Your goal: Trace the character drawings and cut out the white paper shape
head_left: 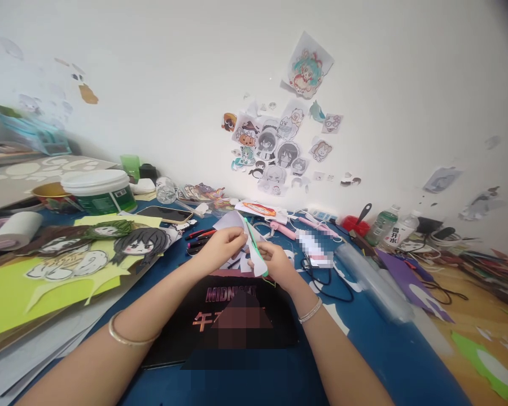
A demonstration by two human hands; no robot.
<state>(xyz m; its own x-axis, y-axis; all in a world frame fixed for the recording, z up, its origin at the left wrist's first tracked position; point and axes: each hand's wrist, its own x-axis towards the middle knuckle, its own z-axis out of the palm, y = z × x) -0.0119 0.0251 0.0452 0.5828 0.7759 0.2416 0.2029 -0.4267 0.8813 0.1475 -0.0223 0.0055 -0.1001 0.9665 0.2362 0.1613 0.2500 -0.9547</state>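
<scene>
Both hands meet over the middle of the blue table, above a black folder [169, 338] with "MIDNIGHT" printed on it. My left hand [226, 246] pinches the upper left part of a white paper piece [256, 256]. On its right, my right hand [275, 260] has its fingers closed at the paper's lower edge. A thin green strip runs along the paper between the hands; whether it is a tool or a coloured edge I cannot tell. Dark marker pens [197, 245] lie just left of my left hand.
Left: paper cutouts [141, 245], a phone [165, 213], a white-lidded tub [104, 192] and a paper roll [19, 228]. Right: a black cable [334, 293], clear plastic [375, 282], bottles [383, 224], purple paper [410, 282]. Drawings [288, 155] cover the wall behind.
</scene>
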